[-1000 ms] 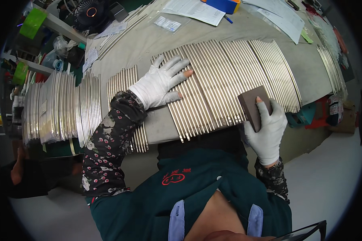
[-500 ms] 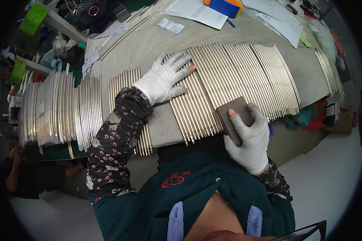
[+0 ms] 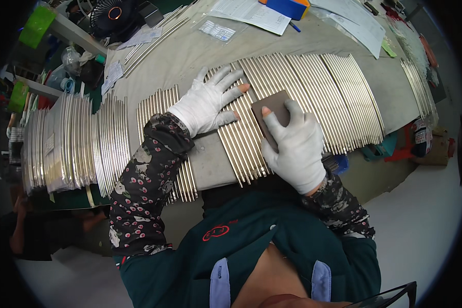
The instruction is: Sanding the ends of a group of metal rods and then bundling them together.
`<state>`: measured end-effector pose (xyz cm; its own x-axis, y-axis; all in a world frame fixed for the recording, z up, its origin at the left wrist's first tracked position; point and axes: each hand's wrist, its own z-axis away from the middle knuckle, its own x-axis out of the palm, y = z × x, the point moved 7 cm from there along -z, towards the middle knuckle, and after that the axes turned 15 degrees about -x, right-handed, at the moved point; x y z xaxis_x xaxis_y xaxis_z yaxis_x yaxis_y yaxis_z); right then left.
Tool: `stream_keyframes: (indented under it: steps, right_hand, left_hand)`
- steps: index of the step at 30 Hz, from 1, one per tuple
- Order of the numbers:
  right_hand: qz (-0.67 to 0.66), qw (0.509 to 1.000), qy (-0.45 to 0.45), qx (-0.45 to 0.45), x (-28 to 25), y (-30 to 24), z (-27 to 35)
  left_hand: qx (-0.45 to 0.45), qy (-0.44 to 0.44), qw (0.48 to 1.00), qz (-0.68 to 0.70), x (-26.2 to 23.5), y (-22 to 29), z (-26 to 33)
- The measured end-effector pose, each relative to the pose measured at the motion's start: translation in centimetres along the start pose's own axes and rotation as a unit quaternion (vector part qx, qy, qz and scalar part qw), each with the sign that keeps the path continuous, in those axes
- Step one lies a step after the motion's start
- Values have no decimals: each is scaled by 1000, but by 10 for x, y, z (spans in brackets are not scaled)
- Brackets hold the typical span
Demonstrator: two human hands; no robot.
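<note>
Two gloved hands on the row of metal rods, one pressing a sanding block.

I see my left hand (image 3: 206, 102) lying flat at 11 o'clock, its fingers (image 3: 226, 77) spread wide apart on the metal rods (image 3: 313, 97). My right hand (image 3: 295, 146), near the centre, has its fingers closed on a dark sanding block (image 3: 273, 105), which lies on the rods across the grey bench (image 3: 190, 51).
</note>
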<state>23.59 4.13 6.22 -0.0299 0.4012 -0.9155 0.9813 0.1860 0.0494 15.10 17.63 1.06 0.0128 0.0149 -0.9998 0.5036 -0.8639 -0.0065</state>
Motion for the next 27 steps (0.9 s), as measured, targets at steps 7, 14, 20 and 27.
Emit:
stream_keyframes:
  steps: [7, 14, 20, 27]
  right_hand:
    - [-53, 998, -27, -15, -13, 0, 20]
    - [-90, 995, -32, -17, -20, 2, 42]
    - [-54, 998, 15, 31, -38, 15, 53]
    - [-56, 998, -5, 26, -25, 13, 46]
  left_hand:
    - [6, 7, 1000, -9, 3, -2, 0]
    - [-7, -13, 1000, 2, 0, 0, -2]
    - [3, -4, 1000, 8, -2, 3, -2]
    - [19, 1, 1000, 16, -1, 10, -8]
